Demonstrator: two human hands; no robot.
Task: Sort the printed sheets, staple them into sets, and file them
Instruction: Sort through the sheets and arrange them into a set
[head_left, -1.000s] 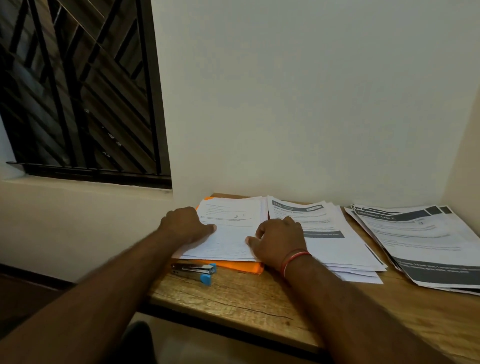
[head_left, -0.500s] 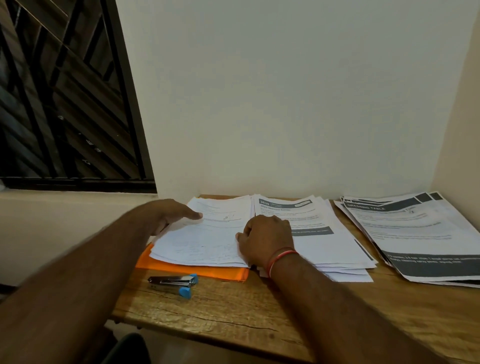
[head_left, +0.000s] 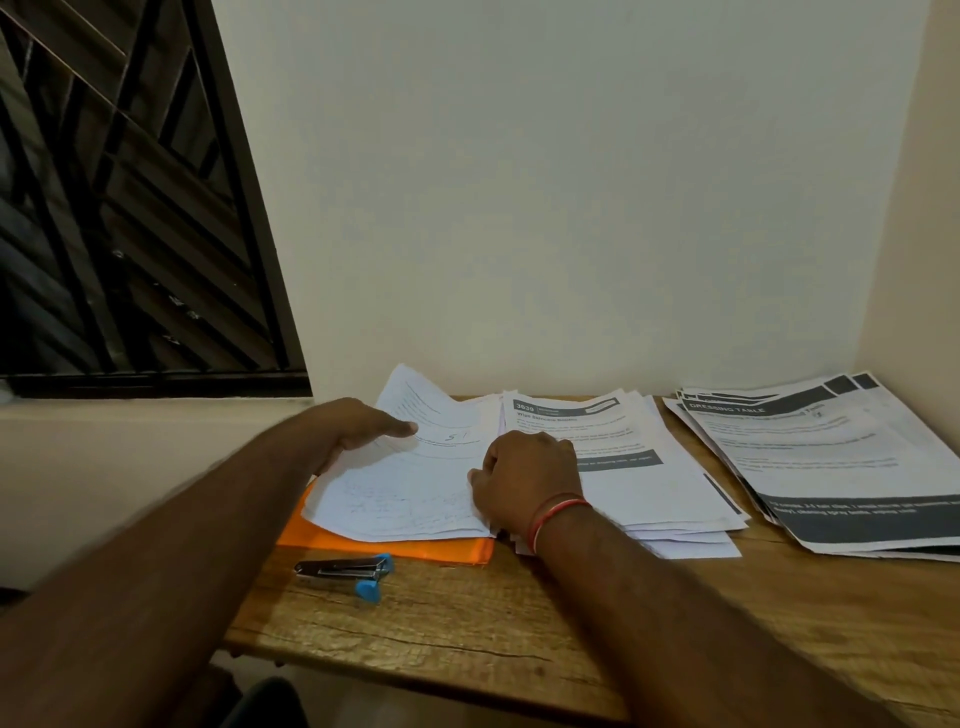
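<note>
The left hand (head_left: 363, 431) is gripping the raised edge of white handwritten sheets (head_left: 410, 493) on an orange folder (head_left: 374, 546); the right hand (head_left: 524, 478) is resting curled on them, grasp unclear.

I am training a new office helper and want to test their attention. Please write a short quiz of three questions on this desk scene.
1. True or false: the stapler lies on the table, touched by no hand.
2. What lies under the left pile? A. orange folder B. blue tray C. black book
3. Which hand lifts that pile's top sheets?
Key: 1 true; 2 A; 3 the left hand.
</note>
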